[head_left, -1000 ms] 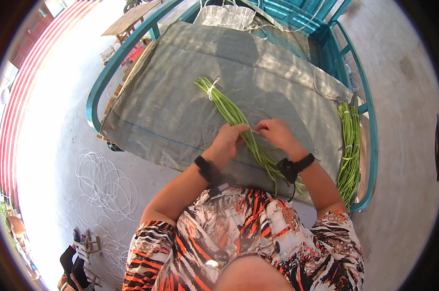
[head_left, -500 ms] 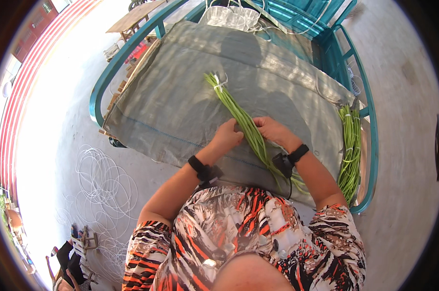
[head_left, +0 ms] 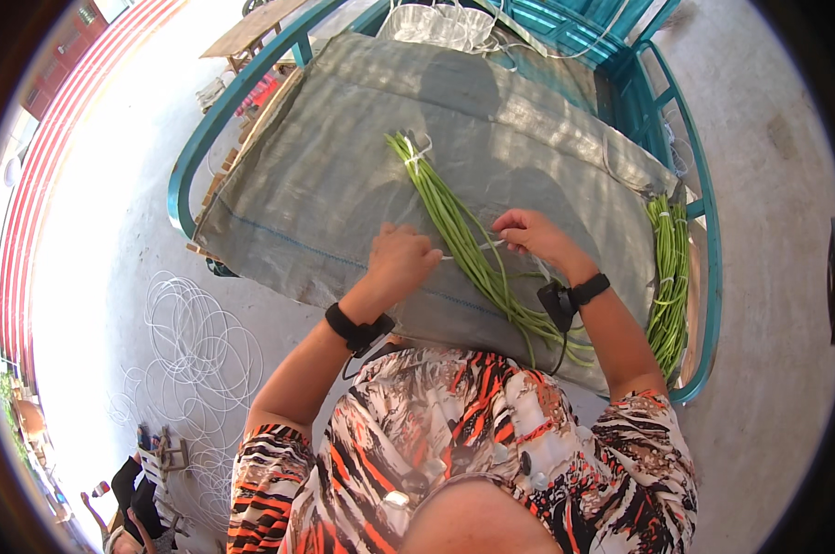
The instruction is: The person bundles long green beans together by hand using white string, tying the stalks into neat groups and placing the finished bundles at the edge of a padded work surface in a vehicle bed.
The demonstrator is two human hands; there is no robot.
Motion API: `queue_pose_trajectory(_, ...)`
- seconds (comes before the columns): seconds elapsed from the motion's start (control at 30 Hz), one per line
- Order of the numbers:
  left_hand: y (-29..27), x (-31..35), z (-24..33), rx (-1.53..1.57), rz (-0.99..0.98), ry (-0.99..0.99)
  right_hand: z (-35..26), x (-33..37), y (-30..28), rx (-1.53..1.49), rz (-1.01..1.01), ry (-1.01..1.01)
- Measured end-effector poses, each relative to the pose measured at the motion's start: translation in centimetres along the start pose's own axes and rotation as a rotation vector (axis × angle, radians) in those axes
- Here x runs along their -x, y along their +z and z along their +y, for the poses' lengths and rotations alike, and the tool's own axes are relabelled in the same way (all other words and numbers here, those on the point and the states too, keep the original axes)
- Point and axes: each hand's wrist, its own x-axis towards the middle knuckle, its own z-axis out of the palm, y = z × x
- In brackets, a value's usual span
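A bundle of long, thin green stalks lies slantwise on a grey woven sheet, tied near its far end with a white strip. Another white strip crosses the bundle at its middle. To the right, my right hand pinches that strip between thumb and fingertips. My left hand is closed on the left side of the bundle, with the strip's other end coming out by its thumb; its grip is partly hidden. The near ends of the stalks fan out loosely below my right wrist.
The grey sheet covers a cart bed with teal rails. More tied green bundles lie along the right rail. A white basket stands at the far end. Loose white cord is coiled on the ground at left; a person sits beyond it.
Both hands have let go of the stalks and drawn apart, left hand leftward and right hand rightward. The white strip across the bundle's middle now shows between them.
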Motion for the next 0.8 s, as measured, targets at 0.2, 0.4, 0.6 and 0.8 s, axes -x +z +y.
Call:
queue_pose_trajectory(0.2, -0.9, -1.0, 1.1, 1.025, -0.113, -0.416, -1.0, 1.5, 1.3, -0.112, 0.187, -0.223)
queue_pose_trajectory(0.4, 0.8, -1.8, 2.4, 1.203, -0.169, -0.27, -4.2, 3.4, 4.4, 0.47, 0.389, -0.661)
queue_pose_trajectory(0.6, 3.1, -2.5, 3.5, 1.094, 0.011, -0.032, -5.7, 4.3, 6.9, 0.603, 0.431, -0.795)
queue_pose_trajectory(0.8, 1.5, -2.2, 3.8, 0.862, -0.006, -0.066, -8.3, 5.5, 6.5, -0.063, 0.534, -0.551)
